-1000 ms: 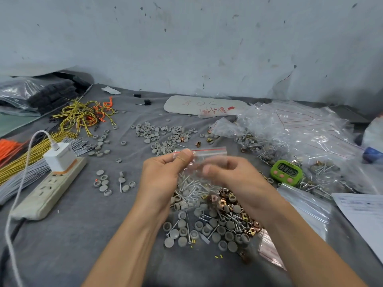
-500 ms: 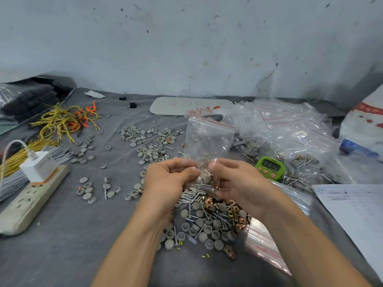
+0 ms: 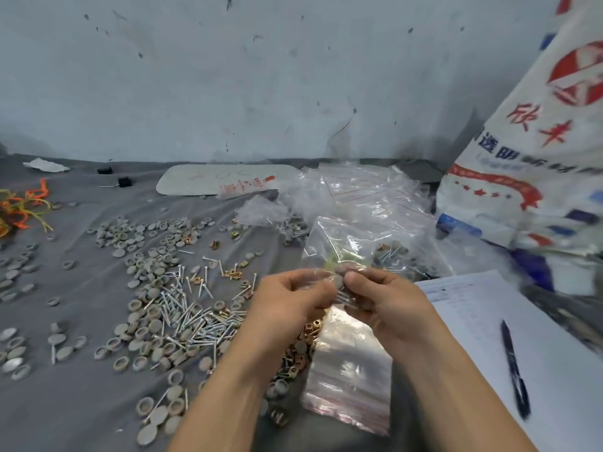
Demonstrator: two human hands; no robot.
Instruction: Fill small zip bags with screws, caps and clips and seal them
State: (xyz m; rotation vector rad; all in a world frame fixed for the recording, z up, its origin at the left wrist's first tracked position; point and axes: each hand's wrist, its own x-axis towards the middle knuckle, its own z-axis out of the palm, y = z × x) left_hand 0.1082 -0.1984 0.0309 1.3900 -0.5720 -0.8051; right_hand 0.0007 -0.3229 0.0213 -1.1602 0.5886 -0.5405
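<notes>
Head view showed left hand (image 3: 290,298) and right hand (image 3: 388,301) level, both pinching the loaded bottom of the zip bag (image 3: 339,243), which stood upright, mouth uppermost

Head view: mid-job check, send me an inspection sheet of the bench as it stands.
Surface: grey cloth over the bench, creased.
Job's things: zip bag held upright, seal state unclear; loose screws, caps and clips spread to the left; stack of empty bags between the forearms; heap of clear bags behind.
Clutter: pen on paper sheet; white board at the back.
Grippers: left hand and right hand both pinch the zip bag's lower part.
Cables: orange and yellow wires at far left.
Surroundings: scuffed wall; printed sack at right.
</notes>
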